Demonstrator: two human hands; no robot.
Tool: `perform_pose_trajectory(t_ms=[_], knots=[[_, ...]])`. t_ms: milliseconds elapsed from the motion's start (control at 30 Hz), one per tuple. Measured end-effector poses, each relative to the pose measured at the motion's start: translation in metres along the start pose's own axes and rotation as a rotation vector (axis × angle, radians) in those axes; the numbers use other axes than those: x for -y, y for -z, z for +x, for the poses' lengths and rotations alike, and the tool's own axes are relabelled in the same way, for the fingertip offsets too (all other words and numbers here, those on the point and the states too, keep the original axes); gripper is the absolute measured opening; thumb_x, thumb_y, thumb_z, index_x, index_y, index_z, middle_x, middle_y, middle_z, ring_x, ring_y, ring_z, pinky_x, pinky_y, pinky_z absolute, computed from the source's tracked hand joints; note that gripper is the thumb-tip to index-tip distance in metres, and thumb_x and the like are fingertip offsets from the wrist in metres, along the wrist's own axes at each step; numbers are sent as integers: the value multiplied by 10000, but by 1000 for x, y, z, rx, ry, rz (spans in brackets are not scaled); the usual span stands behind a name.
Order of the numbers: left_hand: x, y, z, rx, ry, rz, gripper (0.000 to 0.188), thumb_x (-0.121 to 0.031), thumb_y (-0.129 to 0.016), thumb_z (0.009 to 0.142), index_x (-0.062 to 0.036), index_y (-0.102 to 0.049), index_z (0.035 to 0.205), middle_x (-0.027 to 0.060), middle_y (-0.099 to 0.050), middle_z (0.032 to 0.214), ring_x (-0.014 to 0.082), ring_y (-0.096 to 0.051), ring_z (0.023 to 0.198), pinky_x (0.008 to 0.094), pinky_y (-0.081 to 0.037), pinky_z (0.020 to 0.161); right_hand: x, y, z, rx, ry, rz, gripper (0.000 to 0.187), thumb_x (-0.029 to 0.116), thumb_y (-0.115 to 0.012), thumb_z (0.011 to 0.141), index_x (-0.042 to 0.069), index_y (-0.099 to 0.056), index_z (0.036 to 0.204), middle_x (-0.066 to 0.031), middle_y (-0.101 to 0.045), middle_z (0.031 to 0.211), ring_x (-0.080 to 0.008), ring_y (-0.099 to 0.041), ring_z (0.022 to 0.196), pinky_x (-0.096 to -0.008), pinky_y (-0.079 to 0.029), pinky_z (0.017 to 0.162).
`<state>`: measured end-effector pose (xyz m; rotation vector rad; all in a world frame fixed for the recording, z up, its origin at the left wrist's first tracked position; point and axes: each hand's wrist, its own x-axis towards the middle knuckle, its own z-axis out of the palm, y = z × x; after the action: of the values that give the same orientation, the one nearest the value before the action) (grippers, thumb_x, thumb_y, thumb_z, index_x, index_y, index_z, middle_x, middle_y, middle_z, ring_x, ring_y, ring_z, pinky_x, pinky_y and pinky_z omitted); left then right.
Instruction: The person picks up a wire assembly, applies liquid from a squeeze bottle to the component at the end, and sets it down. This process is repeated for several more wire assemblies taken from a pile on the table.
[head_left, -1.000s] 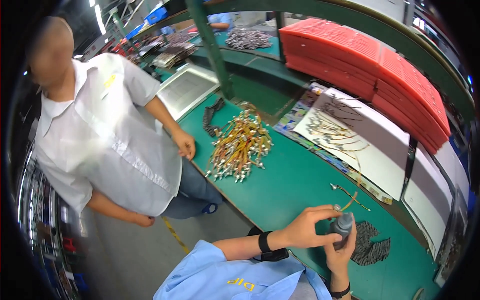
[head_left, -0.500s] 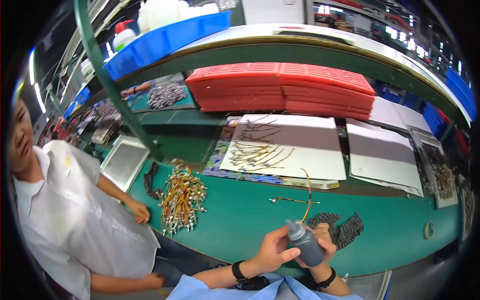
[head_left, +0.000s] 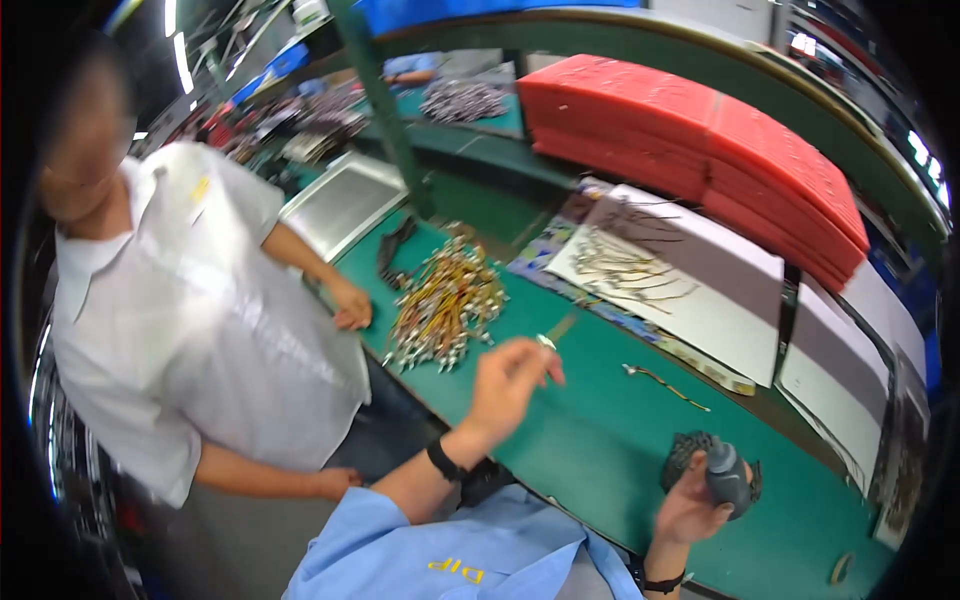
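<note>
My left hand (head_left: 505, 385) is raised over the green bench, its fingers pinched on a short wire lead (head_left: 562, 328), which is blurred, with a whitish end at the fingertips. Off to the right, my right hand (head_left: 688, 508) is wrapped round a dark grey squeeze bottle (head_left: 730, 484) whose nozzle points up. Behind that bottle lies a bunch of black ribbed pieces (head_left: 684, 455), partly covered. Another wire lead (head_left: 668, 387) with a small metallic end rests on the bench between my hands. Left of my left hand is a heap of yellow and red wire leads (head_left: 450, 305).
A co-worker in a white shirt (head_left: 210, 310) stands at the left, one hand (head_left: 350, 305) at the bench edge. White boards (head_left: 725, 290), the left one bearing thin wires, lie at the back. Red stacked trays (head_left: 690, 130) sit behind under a green shelf beam (head_left: 640, 30). A tape roll (head_left: 842, 568) lies at right.
My hands have parted: the left has moved left with a wire lead, while the right keeps the bottle. The whole view has turned and shifted toward the left.
</note>
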<state>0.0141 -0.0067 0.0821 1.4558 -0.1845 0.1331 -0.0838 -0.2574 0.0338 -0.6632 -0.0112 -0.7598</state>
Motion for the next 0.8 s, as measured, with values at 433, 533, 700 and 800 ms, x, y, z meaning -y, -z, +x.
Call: perform_pose_trajectory(t_ms=[433,533,700,800], knots=[[30,128,59,-545,-116,181,339,-238,-564,970,-69,-549,678,38,-567,615,107,-501,522,232,-369,504,-9,13,7,54,-122,-23,677,429,-753,788,5,-468,1233,-11,-448,740,-115,-400,647,-335,-354,829],[57,54,28,-269,1,60,211,-176,-595,951,-53,-539,789,62,-593,639,134,-539,532,256,-418,515,-14,7,5,-171,-145,131,674,432,-756,785,-1,-478,1220,-1,-439,711,-106,-382,622,-338,-352,841],[65,-9,-9,55,339,-329,117,-115,-583,959,-34,-534,1029,131,-668,792,209,-654,699,309,-514,633,-19,4,10,51,-348,322,631,467,-707,823,10,-483,1194,21,-383,617,-97,-335,544,-332,-344,806],[60,-16,-16,165,467,-446,160,-126,-572,970,-35,-541,1099,127,-670,850,204,-658,765,298,-514,675,-26,-3,10,106,-404,348,592,485,-671,850,18,-480,1160,21,-355,578,-96,-311,504,-326,-333,784]])
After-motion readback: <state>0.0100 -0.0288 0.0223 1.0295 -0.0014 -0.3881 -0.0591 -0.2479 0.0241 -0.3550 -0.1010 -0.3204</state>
